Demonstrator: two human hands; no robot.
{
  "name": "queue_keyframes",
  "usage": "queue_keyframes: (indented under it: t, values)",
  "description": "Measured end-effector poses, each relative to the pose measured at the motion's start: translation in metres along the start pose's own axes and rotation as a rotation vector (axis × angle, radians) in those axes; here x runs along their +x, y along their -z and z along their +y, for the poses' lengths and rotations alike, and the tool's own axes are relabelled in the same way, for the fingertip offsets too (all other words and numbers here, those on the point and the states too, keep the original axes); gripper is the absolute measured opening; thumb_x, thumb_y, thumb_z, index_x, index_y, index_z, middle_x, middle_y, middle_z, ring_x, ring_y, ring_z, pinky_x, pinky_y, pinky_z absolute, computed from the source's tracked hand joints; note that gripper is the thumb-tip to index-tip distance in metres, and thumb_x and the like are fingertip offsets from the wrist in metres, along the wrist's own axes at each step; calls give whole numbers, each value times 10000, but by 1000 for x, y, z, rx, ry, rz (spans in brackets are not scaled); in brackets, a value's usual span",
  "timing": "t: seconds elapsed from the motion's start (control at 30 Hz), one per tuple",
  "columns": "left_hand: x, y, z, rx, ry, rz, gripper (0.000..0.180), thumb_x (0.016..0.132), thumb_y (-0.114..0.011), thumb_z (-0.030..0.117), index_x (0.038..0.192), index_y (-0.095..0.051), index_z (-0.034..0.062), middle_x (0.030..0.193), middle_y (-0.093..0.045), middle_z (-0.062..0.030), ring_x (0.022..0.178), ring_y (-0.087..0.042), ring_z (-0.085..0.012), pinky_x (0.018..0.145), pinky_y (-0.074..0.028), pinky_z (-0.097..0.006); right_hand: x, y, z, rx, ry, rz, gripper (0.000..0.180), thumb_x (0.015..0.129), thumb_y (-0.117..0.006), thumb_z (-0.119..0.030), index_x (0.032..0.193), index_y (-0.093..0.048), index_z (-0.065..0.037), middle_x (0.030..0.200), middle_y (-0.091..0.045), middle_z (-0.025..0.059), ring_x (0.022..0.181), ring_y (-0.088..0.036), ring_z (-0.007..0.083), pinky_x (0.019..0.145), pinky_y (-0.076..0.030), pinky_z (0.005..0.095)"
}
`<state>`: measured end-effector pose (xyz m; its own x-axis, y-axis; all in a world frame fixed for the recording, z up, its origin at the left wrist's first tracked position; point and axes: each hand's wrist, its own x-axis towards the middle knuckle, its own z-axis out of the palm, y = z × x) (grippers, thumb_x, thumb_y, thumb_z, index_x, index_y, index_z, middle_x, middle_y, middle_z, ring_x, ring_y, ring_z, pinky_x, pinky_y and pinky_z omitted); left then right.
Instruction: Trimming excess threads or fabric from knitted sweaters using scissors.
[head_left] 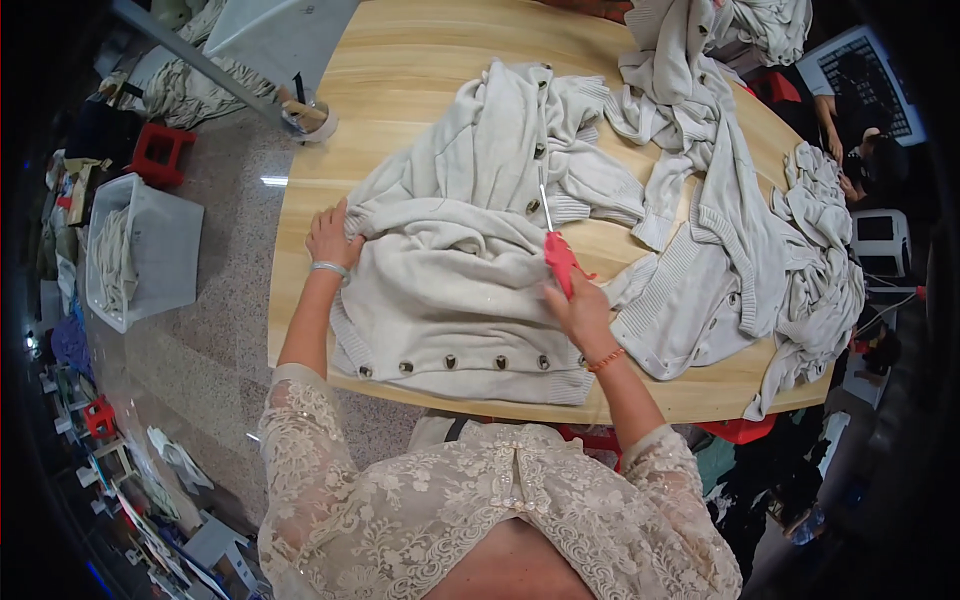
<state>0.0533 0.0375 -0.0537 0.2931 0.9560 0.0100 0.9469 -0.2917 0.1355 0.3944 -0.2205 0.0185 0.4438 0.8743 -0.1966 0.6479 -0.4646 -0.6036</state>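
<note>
A pale cream knitted cardigan (430,290) with dark buttons lies spread and partly folded over on the wooden table in front of me. At its left edge, my left hand (332,238) grips the knit between thumb and fingers. My right hand (582,315) is closed round the red handles of a pair of scissors (560,262), held above the cardigan's right side. Their silver blades point away from me, toward a button on the front band. Whether the blades touch the knit I cannot tell.
More cream knitwear (690,300) lies to the right, with a crumpled heap (815,280) along the table's edge. A container (315,122) with tools hangs by the left edge. On the floor stand a white bin (155,255) and a red stool (160,152). Another person (850,120) is at far right.
</note>
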Motion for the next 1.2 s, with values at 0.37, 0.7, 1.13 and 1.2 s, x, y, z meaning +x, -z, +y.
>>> queue_keyframes:
  t: [0.37,0.7,1.13,1.2]
  values:
    - [137,46,-36,-713,3,-241,287,856,-692,288,924,-697,9,748,-668,-57,690,-558,-102,645,-465,-281,-46,-47,42,-140,154,-171,465,781,-687,-130,1167,-465,2,978,-598,210,760,-619,404,625,-508,463]
    - [226,172,64,-777,-17,829,327,882,-658,342,962,-708,29,703,-672,-86,642,-590,-149,634,-479,-303,-53,-46,44,-135,190,-132,466,779,-692,-136,1170,-475,-5,992,-595,190,788,-616,389,628,-511,445]
    - [95,-2,58,-214,-279,105,1097,563,-867,420,1471,-298,184,1332,-426,-205,1246,-410,-387,1037,-314,-538,-52,-37,40,-31,100,-142,453,788,-713,-185,1154,-492,-36,973,-624,212,839,-610,412,693,-507,457]
    - [85,-8,67,-75,-284,177,1092,601,-851,314,1503,-243,221,1331,-436,-165,1261,-411,-356,1032,-287,-594,-50,-31,40,-21,132,-120,463,795,-714,-209,1170,-497,-46,968,-629,204,818,-616,407,692,-510,459]
